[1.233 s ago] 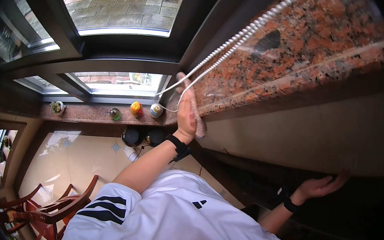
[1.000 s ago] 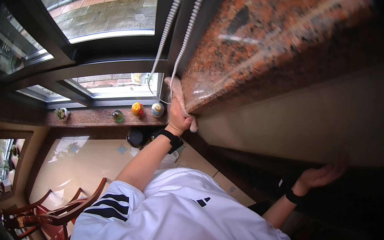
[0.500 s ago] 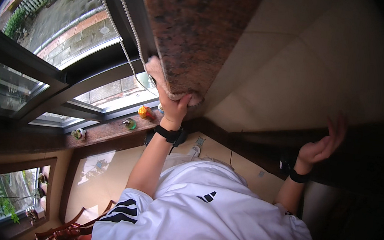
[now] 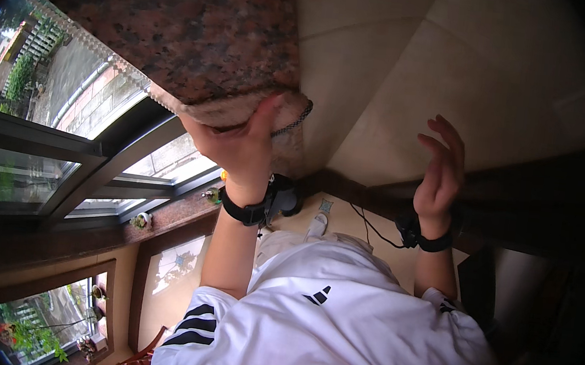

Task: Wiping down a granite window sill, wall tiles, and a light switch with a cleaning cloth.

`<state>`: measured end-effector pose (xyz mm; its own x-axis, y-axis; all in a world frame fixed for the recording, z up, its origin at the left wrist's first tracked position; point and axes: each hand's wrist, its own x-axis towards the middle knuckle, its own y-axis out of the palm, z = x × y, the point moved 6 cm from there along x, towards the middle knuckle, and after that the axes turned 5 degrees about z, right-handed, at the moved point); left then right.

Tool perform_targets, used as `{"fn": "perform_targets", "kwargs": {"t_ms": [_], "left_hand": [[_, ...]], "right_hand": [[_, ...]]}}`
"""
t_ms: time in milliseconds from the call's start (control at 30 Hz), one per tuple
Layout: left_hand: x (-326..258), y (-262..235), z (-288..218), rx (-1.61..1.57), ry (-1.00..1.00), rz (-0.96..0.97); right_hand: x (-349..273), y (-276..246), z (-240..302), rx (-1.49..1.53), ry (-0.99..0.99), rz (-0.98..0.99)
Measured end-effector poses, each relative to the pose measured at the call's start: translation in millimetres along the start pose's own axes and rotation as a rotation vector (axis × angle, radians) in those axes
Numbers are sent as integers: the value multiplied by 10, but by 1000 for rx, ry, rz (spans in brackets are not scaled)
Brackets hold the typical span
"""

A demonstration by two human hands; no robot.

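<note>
My left hand (image 4: 235, 148) is wrapped round a pale pinkish cloth (image 4: 225, 108) and presses it to the near edge of a reddish-brown speckled stone slab (image 4: 179, 35). The thumb lies across the cloth; the other fingers are partly hidden. A dark trim shows at the cloth's right end. Off to the right, my right hand (image 4: 442, 171) is raised in front of the beige wall, empty, with its fingers apart and slightly curled. Each wrist wears a black strap with a small dark device.
Dark-framed windows (image 4: 88, 161) stand at the left, with a beaded cord (image 4: 98, 34) beside the slab. On the lower stone sill are a small potted plant (image 4: 141, 221) and a green ornament (image 4: 211, 194). A black cable (image 4: 373, 227) hangs near my right wrist.
My left hand and the cloth appear nearer and larger along the slab's edge. My right hand has come inward to the left. The whole view has shifted, with the slab filling more of the upper left.
</note>
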<state>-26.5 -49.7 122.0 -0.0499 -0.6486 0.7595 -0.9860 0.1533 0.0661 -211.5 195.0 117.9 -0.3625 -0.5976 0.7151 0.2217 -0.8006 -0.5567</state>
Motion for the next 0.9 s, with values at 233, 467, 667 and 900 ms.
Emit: {"fn": "perform_targets", "kwargs": {"t_ms": [233,467,667,900], "left_hand": [[-683,-89,638,62,-155,153],[-1309,-183,1251,89,-299,195],[-1886,-268,1768,118,-487,310],[-2256,-296,1971,123,-519,372]], "right_hand": [[-15,-30,-151,-1,60,41],[64,-191,-277,-57,48,-32],[113,-620,-410,-261,-51,-35],[401,-968,-488,-589,-242,-91]]}}
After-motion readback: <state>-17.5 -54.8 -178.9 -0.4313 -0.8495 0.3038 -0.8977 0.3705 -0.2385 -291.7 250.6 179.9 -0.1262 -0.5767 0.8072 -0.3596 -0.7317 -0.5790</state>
